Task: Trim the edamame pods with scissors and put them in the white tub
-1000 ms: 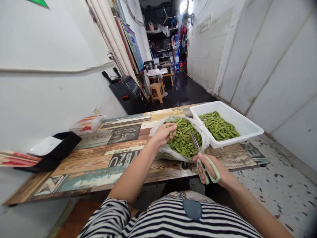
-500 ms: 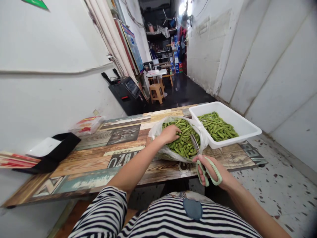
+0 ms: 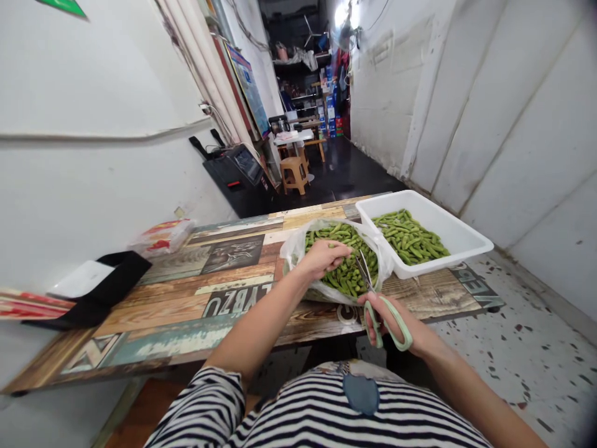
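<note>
Apparently pinching one green pod (image 3: 355,252) in left hand (image 3: 326,258), thumb and fingertips drawn together, just above loose pods (image 3: 347,283) lying in plastic bag (image 3: 385,261); covering most of that pod with the fingers, so not showing exact grip. Gripping scissors (image 3: 368,283) in right hand (image 3: 385,317), fingers curled around and through pale green handles; pointing blades away from body, parted a little, tips just beside left fingertips.

Judging pod as light, firm but bendy, maybe slightly slick; best taking hold mid-length, leaving an end free. Judging loose pods as likely shifting easily under touch. Judging bag as thin, limp, better handling by its rim. Judging scissors as stiff, fairly light, best controlling through the handle loops.

Working outward: finding white tray (image 3: 469,239) right beside bag, seemingly touching it, and holding more pods (image 3: 413,236) heaped toward the bag side. Resting both on wood-patterned tabletop (image 3: 177,302).

Reading tabletop print: "VEB" (image 3: 476,289) below tray, "G" (image 3: 347,314) at bag's near edge, tilted "Z" or "N" (image 3: 96,351) at left corner. Noting red-printed packet (image 3: 163,239) near the wall, black holder (image 3: 116,274) farther left; not making out words. Spotting blue poster (image 3: 247,84) behind, too small for reading. Finding no legible brand.
</note>
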`<action>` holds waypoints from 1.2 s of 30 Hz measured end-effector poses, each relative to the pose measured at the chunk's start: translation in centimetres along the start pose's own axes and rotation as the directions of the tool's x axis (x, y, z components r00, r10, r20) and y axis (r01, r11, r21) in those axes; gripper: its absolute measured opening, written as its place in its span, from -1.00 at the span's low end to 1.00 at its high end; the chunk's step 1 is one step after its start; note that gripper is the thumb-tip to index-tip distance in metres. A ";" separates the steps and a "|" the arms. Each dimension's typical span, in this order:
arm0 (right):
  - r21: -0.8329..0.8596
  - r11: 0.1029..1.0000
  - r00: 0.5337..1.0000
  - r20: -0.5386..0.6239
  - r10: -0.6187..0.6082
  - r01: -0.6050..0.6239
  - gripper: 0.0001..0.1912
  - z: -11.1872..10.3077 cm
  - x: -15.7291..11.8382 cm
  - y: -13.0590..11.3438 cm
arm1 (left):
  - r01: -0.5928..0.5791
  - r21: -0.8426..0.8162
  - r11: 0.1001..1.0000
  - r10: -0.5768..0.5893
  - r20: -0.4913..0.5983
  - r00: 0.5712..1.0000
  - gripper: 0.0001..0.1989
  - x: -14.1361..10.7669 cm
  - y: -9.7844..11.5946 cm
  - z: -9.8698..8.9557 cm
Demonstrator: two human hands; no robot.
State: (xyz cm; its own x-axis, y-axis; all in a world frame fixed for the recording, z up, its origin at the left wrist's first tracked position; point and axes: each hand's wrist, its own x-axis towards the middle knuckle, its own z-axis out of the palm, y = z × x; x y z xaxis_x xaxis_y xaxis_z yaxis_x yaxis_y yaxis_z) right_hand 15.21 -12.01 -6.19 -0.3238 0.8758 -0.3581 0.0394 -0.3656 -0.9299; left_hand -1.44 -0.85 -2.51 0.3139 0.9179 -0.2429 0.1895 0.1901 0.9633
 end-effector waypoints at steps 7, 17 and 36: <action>0.086 0.996 1.000 -0.014 -0.013 0.014 -0.50 0.7 0.7 0.0 | 0.003 -0.030 1.000 -0.009 -0.204 0.979 -0.78 -1.3 -0.6 1.8; 0.053 0.999 0.991 -0.130 0.009 -0.002 -0.53 1.2 0.8 -0.3 | -0.042 -0.175 0.984 -0.005 -0.261 0.965 -0.83 -1.4 -1.0 2.1; -0.161 0.982 0.995 -0.006 -0.103 0.101 -0.54 -0.3 0.3 -0.1 | -0.162 0.306 0.938 0.202 -0.103 0.974 -0.64 -1.9 -0.2 0.2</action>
State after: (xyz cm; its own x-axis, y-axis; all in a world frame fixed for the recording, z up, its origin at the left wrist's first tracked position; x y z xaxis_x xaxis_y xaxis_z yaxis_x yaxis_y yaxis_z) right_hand 15.44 -11.63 -6.25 -0.3202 0.9108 -0.2606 0.1581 -0.2199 -0.9626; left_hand -1.88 -2.70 -2.29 0.2481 0.9683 -0.0298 0.4118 -0.0775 0.9080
